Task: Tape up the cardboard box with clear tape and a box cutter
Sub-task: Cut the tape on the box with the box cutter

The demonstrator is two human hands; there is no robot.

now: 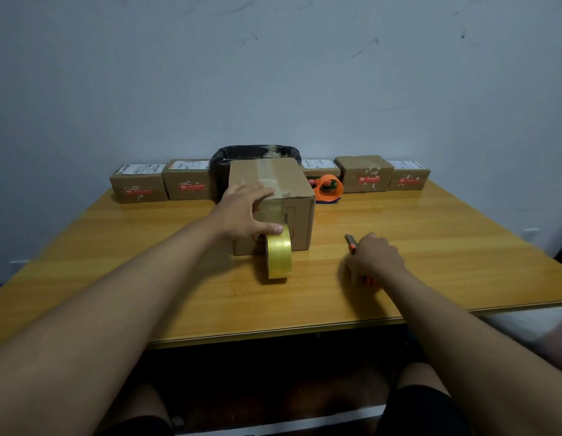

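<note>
A cardboard box (292,184) stands mid-table with clear tape running over its top and down its front face. My left hand (243,212) lies spread on the box's near top edge, fingers on the taped seam, thumb pressing down the front face just above the roll. The yellowish roll of clear tape (279,256) stands on edge against the box's front, its strip still joined to the box. To the right, my right hand (375,258) is closed around an orange and black box cutter (351,242) resting low on the table, its tip pointing away from me.
The wooden table (446,247) carries a row of small sealed parcels (138,184) (364,173) along the wall. A black-lined bin (223,162) sits behind the box, and an orange tape dispenser (328,187) lies to its right. The table's near edge is close to my knees.
</note>
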